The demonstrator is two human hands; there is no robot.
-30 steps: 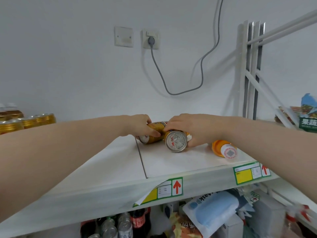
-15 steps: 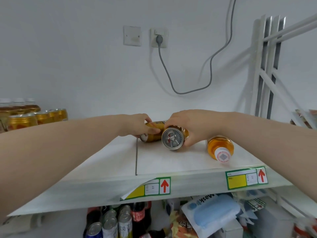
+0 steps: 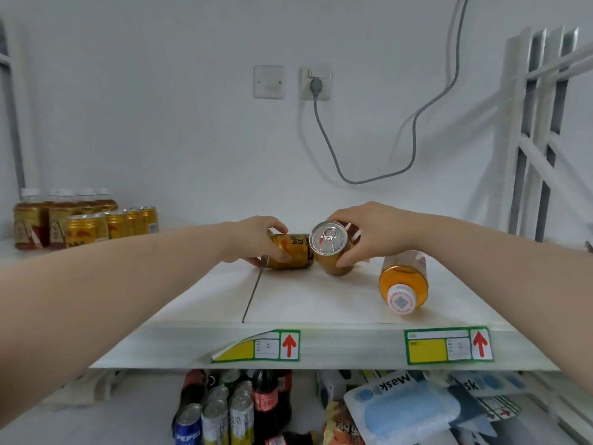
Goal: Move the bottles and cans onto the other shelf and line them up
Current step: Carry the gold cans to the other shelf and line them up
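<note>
On the white shelf [image 3: 321,303] up front, a gold can [image 3: 290,252] lies on its side w/ the left hand [image 3: 256,239] over it, fingers curled round its body. Touching its end is a second can [image 3: 330,245], tipped so the pull-tab lid faces the camera. The right hand [image 3: 375,232] has fingers on top and thumb below, clamped on it. Can't tell if its lower edge meets the shelf.

Just right, beneath the right forearm, an orange bottle [image 3: 402,284] lies on its side, white cap twd the front edge. Two price labels [image 3: 449,345] w/ red arrows sit on that edge, the left one peeling.

Behind, a wall socket [image 3: 316,83] holds a grey plug, and its cable [image 3: 414,136] loops off right. A white metal frame [image 3: 539,139] stands at far right.

Far left, the side shelf [image 3: 8,252] carries tea bottles [image 3: 30,220] and a row of gold cans [image 3: 86,229], all upright. Below, the lower shelf holds upright soda cans [image 3: 221,415], dark cola bottles [image 3: 266,399] and mask packs [image 3: 404,409].
</note>
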